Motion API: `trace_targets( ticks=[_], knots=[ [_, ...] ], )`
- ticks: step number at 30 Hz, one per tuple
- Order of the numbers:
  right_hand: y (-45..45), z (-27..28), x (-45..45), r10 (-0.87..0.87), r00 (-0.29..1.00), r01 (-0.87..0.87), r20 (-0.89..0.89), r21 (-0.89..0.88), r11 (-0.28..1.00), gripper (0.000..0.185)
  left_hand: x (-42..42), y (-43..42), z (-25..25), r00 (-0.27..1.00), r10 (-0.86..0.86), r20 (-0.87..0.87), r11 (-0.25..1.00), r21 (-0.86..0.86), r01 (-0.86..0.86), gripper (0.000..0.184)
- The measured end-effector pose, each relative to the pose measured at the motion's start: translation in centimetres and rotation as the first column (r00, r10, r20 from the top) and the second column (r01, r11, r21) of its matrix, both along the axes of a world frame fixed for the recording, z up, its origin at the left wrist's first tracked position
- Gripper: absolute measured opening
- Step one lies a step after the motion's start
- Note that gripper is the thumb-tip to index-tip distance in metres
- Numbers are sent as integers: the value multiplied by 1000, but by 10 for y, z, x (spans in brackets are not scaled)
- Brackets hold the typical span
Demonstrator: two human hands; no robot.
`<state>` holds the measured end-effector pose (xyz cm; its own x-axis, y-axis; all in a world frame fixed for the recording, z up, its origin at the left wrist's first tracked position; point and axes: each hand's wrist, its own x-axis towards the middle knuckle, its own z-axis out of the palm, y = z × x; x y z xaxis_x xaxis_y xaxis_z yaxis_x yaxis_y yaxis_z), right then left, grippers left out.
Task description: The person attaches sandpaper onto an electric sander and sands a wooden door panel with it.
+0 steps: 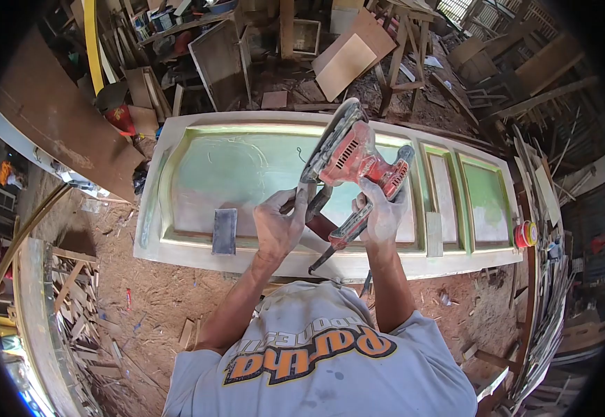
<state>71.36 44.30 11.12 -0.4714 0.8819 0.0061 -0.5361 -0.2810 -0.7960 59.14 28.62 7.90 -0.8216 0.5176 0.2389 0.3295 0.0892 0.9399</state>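
A red and black power sander [358, 156], dusty all over, is held up above a panelled door, its round pad tilted on edge toward the upper left. My right hand [384, 214] is wrapped round the sander's rear grip. Beneath the pad, my left hand [283, 217] has its fingers closed against the tool's lower front part. The door [153, 208] lies flat, with pale edges and green-tinted panels. On its near edge rest a dark rectangular block [224, 231] at the left and a pale grey sheet [434, 234] at the right.
A pink and yellow roll or tin [525, 235] sits at the door's right end. Scrap wood lies on the dirt floor [135, 292] at the left. Boards and frames [219, 62] lean behind the door, and long thin strips [542, 292] are stacked at the right.
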Motion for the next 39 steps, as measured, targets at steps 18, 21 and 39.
trace_targets(
  ticks=[18, 21, 39],
  knots=[
    [-21, 2, 1, -222, 974, 189, 44, 381, 905, 63, 0, 10, -13, 997, -24, 76, 971, 240, 5, 25],
    [-21, -1, -2, -276, 961, 242, 17, 433, 868, 64, -3, 8, -19, 993, -19, 112, 976, 220, -6, 25],
    [106, -196, 8, 630, 647, -530, 430, -340, 776, 39, -175, -87, -187, 971, -90, -223, 752, -654, -81, 21]
  ],
)
